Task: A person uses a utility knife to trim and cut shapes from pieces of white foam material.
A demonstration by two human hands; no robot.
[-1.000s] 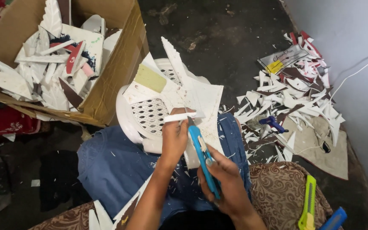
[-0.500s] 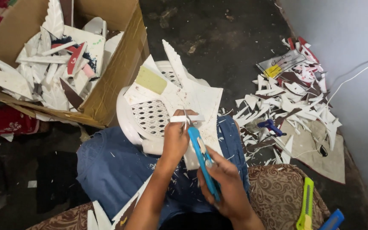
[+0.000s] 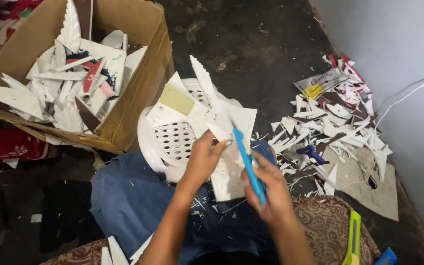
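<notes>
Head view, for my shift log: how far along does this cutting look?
Done: the cardboard box holds many white cut pieces, and offcuts litter the floor. In hand: the left hand steadies a white sheet while the right hand holds a blue cutter. Left: uncut sheets on the white stool.

Both forearms enter from 6 o'clock and converge toward frame centre. Left hand (image 3: 203,158): wrist straight, fingers curled, fingertips pointing to 1 o'clock, thumb and forefinger pinched together at the top. Right hand (image 3: 267,189): sits at 4 o'clock of the left, just beside it and not touching, knuckles up, fingers wrapped in a closed fist-like grip, thumb side facing 11 o'clock. Right forearm runs down to 5 o'clock, left to 7 o'clock.
</notes>
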